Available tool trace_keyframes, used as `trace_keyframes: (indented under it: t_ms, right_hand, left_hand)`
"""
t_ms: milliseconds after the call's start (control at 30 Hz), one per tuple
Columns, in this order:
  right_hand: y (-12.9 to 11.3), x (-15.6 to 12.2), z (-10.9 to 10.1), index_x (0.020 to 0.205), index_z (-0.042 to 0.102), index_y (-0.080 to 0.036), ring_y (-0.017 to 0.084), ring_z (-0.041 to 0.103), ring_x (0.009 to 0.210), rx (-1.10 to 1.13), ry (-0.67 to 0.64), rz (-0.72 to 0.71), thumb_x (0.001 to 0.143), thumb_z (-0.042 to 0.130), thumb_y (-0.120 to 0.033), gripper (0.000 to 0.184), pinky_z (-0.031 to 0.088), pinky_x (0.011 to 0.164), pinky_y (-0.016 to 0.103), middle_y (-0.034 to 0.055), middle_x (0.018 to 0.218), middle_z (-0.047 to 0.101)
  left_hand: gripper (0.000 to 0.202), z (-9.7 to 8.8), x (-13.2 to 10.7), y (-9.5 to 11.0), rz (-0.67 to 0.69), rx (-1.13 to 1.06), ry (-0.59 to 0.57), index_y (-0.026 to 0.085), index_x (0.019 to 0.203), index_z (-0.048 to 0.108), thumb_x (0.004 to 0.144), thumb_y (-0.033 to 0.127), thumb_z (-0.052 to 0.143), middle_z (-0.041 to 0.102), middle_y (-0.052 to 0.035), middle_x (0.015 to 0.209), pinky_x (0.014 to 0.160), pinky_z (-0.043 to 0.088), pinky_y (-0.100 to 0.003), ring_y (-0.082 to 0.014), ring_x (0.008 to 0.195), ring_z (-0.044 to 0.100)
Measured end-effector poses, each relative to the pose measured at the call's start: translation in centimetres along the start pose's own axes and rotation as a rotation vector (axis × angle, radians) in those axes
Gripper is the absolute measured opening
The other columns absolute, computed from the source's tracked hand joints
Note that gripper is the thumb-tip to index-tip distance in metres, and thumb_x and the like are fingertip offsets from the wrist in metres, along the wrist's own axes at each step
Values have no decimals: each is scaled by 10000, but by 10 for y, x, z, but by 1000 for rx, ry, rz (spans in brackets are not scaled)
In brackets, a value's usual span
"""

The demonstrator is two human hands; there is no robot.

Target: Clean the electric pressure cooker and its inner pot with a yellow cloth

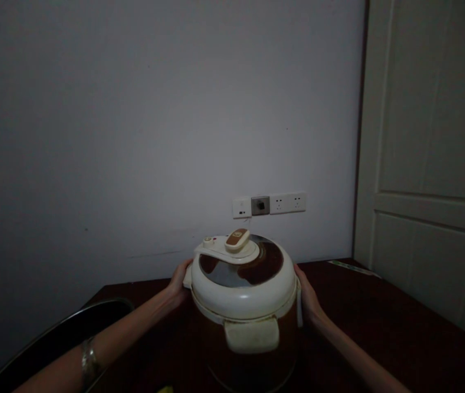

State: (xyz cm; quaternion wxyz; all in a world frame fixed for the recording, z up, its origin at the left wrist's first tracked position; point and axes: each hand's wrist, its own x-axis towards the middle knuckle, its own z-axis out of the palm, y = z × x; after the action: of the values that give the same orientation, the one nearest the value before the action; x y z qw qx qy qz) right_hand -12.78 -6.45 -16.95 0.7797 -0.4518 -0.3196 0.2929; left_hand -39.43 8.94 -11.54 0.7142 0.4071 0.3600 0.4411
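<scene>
An electric pressure cooker (240, 297) with a cream lid and a dark brown body stands upright in front of me. On its lid are a brown-topped knob (237, 239) and a small round valve (208, 240). My left hand (180, 279) grips the cooker's left side near the lid's rim. Against the opposite side, by a pale side piece, my right hand (306, 295) is pressed. Most fingers of both hands are hidden behind the cooker. A cream handle (252, 334) juts toward me below the lid.
Beneath the cooker is a dark red-brown table (363, 305). Wall sockets (288, 202) sit behind it, one holding a dark plug (260, 205). A flat strip (353, 267) lies at the table's back right, near a pale door (433, 164). A dark curved-rim object (52, 338) fills the lower left.
</scene>
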Motion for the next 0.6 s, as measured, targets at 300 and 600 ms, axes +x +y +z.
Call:
trace_keyframes:
  t_ms: [300, 600]
  right_hand:
    - [-2, -6, 6, 859, 730, -248, 273, 629, 1037, 39, 39, 31, 664, 620, -559, 383, 491, 930, 386, 15, 914, 748]
    - [-13, -4, 10, 775, 728, -235, 297, 631, 968, 21, 57, 39, 563, 684, -558, 389, 503, 872, 379, 22, 769, 739]
  left_hand:
    - [168, -2, 6, -3, -62, -91, 2, 93, 821, 643, 809, 186, 503, 709, -76, 644, 749, 555, -329, -199, 604, 674]
    - [224, 3, -1, 0, -50, -86, 47, 75, 925, 653, 816, 160, 476, 724, -89, 691, 737, 559, -326, -222, 675, 696]
